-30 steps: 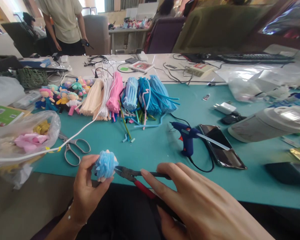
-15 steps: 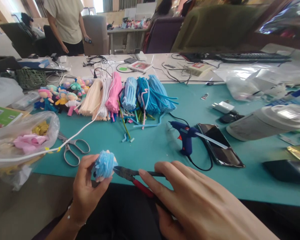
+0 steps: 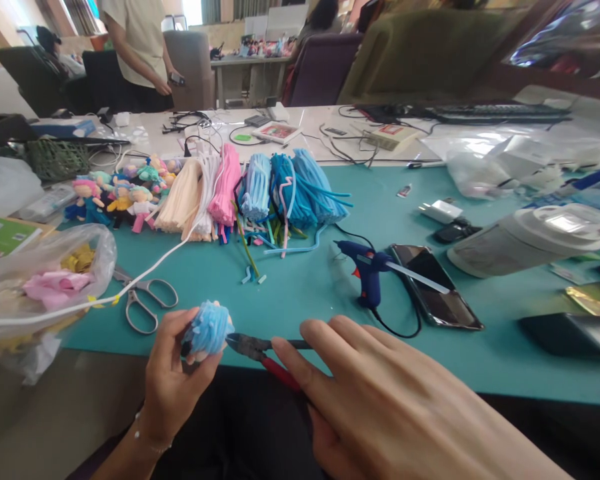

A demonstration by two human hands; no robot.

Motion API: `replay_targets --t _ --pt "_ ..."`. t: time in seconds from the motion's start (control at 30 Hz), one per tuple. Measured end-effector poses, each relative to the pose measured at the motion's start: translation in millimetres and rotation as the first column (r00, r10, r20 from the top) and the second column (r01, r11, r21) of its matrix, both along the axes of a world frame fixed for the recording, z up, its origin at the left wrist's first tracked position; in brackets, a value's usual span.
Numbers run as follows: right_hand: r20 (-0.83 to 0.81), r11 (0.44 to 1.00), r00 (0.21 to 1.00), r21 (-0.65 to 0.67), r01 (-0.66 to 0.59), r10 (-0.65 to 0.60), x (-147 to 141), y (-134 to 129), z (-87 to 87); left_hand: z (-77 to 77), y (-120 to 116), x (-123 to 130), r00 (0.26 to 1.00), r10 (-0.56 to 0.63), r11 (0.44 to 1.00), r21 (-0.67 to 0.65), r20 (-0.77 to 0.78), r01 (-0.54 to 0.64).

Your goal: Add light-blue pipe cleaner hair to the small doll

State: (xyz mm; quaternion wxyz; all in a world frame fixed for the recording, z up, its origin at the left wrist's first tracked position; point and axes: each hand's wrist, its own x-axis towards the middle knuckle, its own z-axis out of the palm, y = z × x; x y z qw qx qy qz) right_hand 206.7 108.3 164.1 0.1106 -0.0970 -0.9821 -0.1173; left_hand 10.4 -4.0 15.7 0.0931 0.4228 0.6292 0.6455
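Observation:
Between the thumb and fingers of my left hand (image 3: 177, 370) is a small doll head (image 3: 209, 328) wound with light blue pipe cleaner, with a peach part showing at its edge. My right hand (image 3: 375, 393) is wrapped round the handles of a pair of wire cutters (image 3: 253, 347), one handle showing red. The tips of the cutters point left and reach the right side of the doll head. Whether the jaws grip a strand is too small to tell. A pair of scissors (image 3: 143, 297) lies on the table just beyond my left hand.
Bundles of pipe cleaners (image 3: 225, 190) and several finished dolls (image 3: 120, 190) stand at the back of the green mat. A blue glue gun (image 3: 367, 270) lies beside a phone (image 3: 433, 287). A white cable (image 3: 165, 260) crosses the left side. A tumbler (image 3: 510, 240) lies at right.
The doll head and the cutters are held almost as before, with the right hand slightly further left. The view has shifted a little. A person in the background has brought their hands together.

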Motion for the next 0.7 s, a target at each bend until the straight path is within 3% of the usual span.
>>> replay_targets --t 0.43,0.53,0.7 --pt "0.082 1.000 0.997 -0.002 0.012 -0.012 -7.0 0.9 1.3 3.0 1.6 -0.6 0.997 0.025 0.999 0.035 -0.078 -0.022" --pt "0.064 0.999 0.998 -0.024 0.027 -0.025 -7.5 0.5 2.1 5.0 3.7 4.9 0.999 0.047 0.999 0.009 -0.002 -0.047" --pt "-0.089 0.982 0.993 -0.180 0.057 -0.074 -5.3 3.9 3.3 8.6 9.8 13.1 0.942 0.104 0.995 -0.037 0.318 -0.097"
